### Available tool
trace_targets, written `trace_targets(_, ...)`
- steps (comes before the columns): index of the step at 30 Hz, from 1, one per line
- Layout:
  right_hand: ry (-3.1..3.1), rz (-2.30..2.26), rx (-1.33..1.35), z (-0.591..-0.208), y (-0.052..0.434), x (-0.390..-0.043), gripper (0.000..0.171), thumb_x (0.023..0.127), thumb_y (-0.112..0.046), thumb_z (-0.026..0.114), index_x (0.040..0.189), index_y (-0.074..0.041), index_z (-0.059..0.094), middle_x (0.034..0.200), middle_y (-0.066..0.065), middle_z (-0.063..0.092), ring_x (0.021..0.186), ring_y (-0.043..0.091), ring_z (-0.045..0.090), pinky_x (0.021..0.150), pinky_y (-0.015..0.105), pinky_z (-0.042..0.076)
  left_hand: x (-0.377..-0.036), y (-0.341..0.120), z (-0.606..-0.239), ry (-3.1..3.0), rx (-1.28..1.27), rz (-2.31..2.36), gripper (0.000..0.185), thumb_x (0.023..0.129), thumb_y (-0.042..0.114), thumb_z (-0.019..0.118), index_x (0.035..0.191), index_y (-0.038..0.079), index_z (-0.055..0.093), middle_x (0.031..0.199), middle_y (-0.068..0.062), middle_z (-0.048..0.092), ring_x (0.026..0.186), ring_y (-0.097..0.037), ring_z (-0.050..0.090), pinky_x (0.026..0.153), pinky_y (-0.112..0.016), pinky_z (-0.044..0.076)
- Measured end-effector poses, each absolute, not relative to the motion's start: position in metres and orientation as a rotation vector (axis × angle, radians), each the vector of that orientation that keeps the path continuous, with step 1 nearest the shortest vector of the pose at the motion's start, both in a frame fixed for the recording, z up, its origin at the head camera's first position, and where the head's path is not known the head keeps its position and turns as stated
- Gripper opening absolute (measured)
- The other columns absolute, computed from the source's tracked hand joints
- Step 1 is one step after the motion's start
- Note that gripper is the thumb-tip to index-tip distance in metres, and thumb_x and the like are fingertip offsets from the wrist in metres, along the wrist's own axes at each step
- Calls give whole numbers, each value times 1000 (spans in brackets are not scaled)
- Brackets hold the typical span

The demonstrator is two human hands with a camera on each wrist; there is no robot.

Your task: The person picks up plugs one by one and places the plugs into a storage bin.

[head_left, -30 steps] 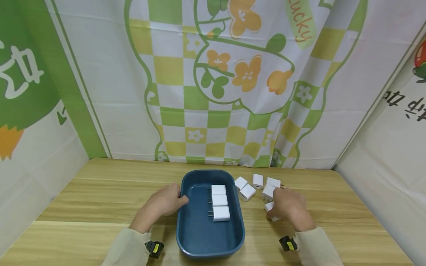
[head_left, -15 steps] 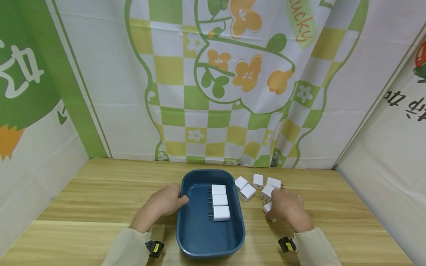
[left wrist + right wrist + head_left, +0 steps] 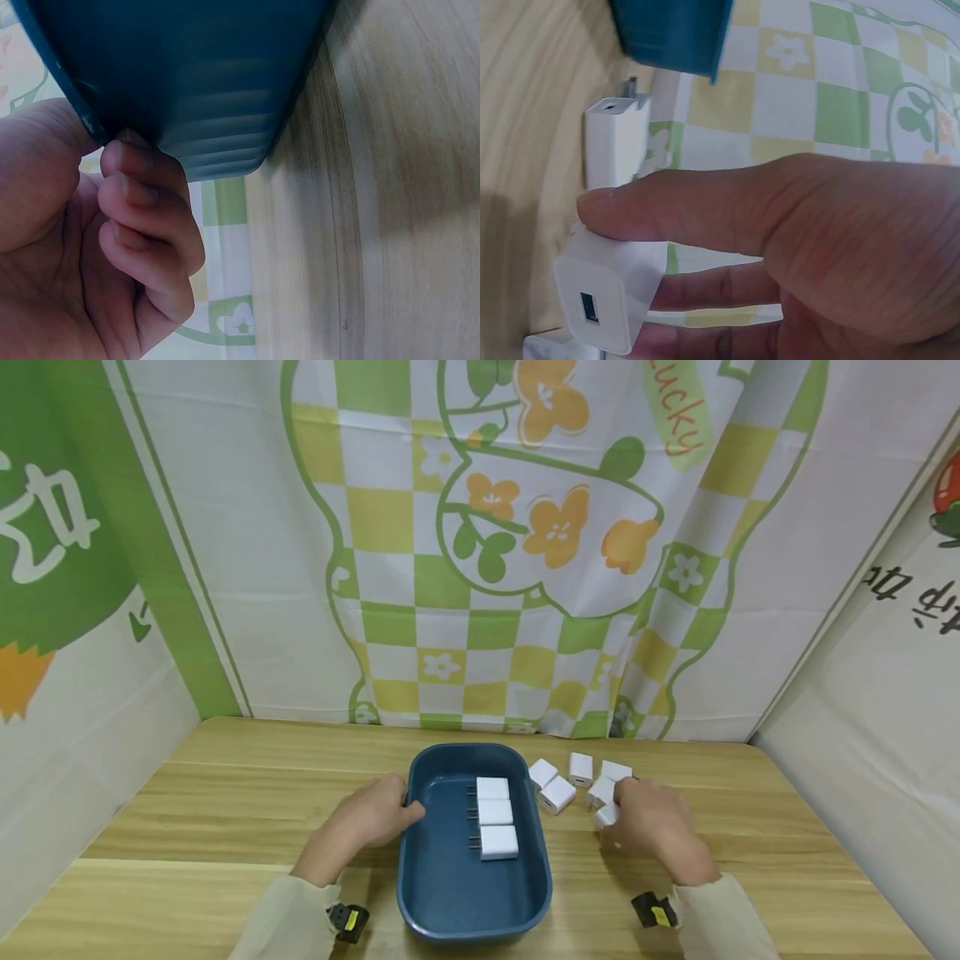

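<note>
Two hands at a wooden table (image 3: 225,802). Left hand (image 3: 367,821) grips the blue tray (image 3: 450,893) rim, fingers curled round its left wall. Right hand (image 3: 651,827) pinches a white charger (image 3: 606,815) between thumb and fingers, right of the tray.

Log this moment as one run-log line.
left hand: grips tray rim | right hand: pinches charger | tray: three chargers in a row
</note>
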State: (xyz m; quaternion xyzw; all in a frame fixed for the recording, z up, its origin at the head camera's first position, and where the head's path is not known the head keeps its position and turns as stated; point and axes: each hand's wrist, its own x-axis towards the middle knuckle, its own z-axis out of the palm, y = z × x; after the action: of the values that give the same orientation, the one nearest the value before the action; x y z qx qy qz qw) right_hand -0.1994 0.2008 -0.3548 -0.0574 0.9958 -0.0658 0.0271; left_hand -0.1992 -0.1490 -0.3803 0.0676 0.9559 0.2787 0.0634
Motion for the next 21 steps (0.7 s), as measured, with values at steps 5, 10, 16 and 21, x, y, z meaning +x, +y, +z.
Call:
trace_targets(5, 3087, -261, -194, -347, 199, -196, 35, 74, -25, 86, 100, -7, 72, 79, 5, 63, 68, 22, 56, 56, 39, 45, -199, -149, -380, 2883, 199, 843, 41, 94, 21, 63, 58, 14, 45, 53, 3, 37, 47, -13, 36, 47, -27, 28)
trace_targets(10, 3094, -313, -206, -341, 197, -193, 46, 76, -25, 86, 114, -4, 70, 90, 7, 67, 72, 22, 56, 57, 37, 46, -199, -149, -380, 2880, 199, 846, 41, 94, 21, 62, 58, 14, 46, 53, 3, 38, 47, -13, 36, 47, -27, 28)
trace_targets(16, 3111, -347, -217, -334, 194, -189, 47, 79, -27, 85, 117, -5, 69, 94, 8, 68, 76, 22, 57, 58, 37, 44, -200, -149, -381, 2882, 200, 841, 40, 94, 21, 62, 58, 13, 45, 53, 3, 38, 47, -13, 36, 47, -27, 28)
trace_targets(21, 3141, -389, -255, -329, 192, -187, 44, 79, -26, 85, 116, -7, 70, 95, 8, 69, 74, 20, 56, 56, 34, 42, -201, -149, -382, 2878, 195, 844, 39, 94, 21, 62, 59, 13, 47, 53, 2, 38, 47, -13, 37, 48, -27, 29)
